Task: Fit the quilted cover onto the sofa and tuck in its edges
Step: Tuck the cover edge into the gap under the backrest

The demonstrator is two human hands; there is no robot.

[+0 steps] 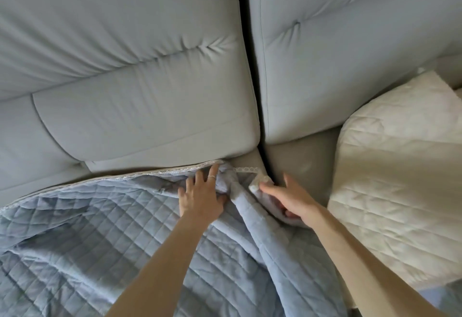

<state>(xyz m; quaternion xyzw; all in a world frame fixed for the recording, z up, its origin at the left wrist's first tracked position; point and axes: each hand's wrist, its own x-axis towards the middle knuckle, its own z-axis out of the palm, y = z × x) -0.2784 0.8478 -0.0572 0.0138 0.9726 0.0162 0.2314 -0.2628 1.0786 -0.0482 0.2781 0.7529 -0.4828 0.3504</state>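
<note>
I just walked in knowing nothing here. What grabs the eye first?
Two bare hands meet low in the middle: the left hand presses flat on the blue quilted cover spread at lower left, while the right hand grips its lace-trimmed corner. Above them a dark gap splits the two back cushions of the grey sofa, and a white quilted pad lies at the right.

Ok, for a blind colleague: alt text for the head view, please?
Two hands fit a blue quilted cover on a grey sofa: the left hand presses it flat, the right hand holds its bunched lace-trimmed corner. A white quilted pad lies to the right.
</note>
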